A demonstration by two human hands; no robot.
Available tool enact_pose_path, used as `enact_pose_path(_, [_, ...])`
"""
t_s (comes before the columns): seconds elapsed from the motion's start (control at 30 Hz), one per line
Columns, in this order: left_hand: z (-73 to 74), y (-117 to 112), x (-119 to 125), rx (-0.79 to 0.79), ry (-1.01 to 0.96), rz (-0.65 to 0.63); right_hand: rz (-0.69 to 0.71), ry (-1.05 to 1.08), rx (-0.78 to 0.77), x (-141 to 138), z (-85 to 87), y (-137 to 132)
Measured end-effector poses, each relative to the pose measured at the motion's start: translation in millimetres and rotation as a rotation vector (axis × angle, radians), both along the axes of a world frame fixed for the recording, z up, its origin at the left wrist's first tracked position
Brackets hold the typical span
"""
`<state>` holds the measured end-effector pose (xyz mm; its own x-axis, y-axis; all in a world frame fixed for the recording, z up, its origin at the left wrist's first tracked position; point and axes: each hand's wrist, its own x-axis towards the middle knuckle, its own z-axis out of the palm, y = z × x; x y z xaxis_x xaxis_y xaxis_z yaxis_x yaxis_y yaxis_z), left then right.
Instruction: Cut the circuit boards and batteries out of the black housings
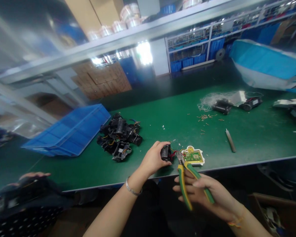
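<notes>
The right grip point(215, 188) held pliers point(182, 177), handles apart, at red wires point(173, 153) beside the circuit board point(194, 157); the left grip point(153, 158) clasped a black housing point(166, 153) near the front of the counter point(162, 112), presumably to steady the wires.

a hand could pass over the smooth green tabletop point(155, 113) between the jumbled heap of black plastic housings point(120, 126) and the small scattered brass-coloured pieces point(205, 117); nearer the front edge, green-and-yellow-handled steel pliers point(183, 184) obstruct.
</notes>
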<state>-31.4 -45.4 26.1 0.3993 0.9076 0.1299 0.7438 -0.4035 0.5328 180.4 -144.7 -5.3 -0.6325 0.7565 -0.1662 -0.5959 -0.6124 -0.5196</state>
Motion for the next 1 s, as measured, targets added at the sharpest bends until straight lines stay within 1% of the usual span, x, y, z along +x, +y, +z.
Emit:
enact_pose_path(0.1, [0.4,-1,1,0.002,-0.004,-0.001,0.011,0.008,-0.058,-12,-2.5,8])
enact_pose_path(0.33, [0.3,-1,2,-0.012,-0.021,-0.002,0.0,-0.071,-0.122,-24,-6.8,21])
enact_pose_path(0.53, [1.7,0,2,-0.016,-0.003,-0.015,-0.081,-0.097,-0.176,-32,-7.7,26])
enact_pose_path(0.67, [1.4,0,2,-0.016,-0.004,-0.021,-0.14,-0.122,-0.147,-35,-8.3,22])
enact_pose_path(0.87, [-0.2,0,1,-0.022,0.01,-0.023,-0.297,-0.312,-0.108,-39,-10.2,16])
enact_pose_path(1.0, [-0.1,1,0,-0.021,0.018,-0.023,-0.307,-0.342,-0.081,-38,-11.9,17])
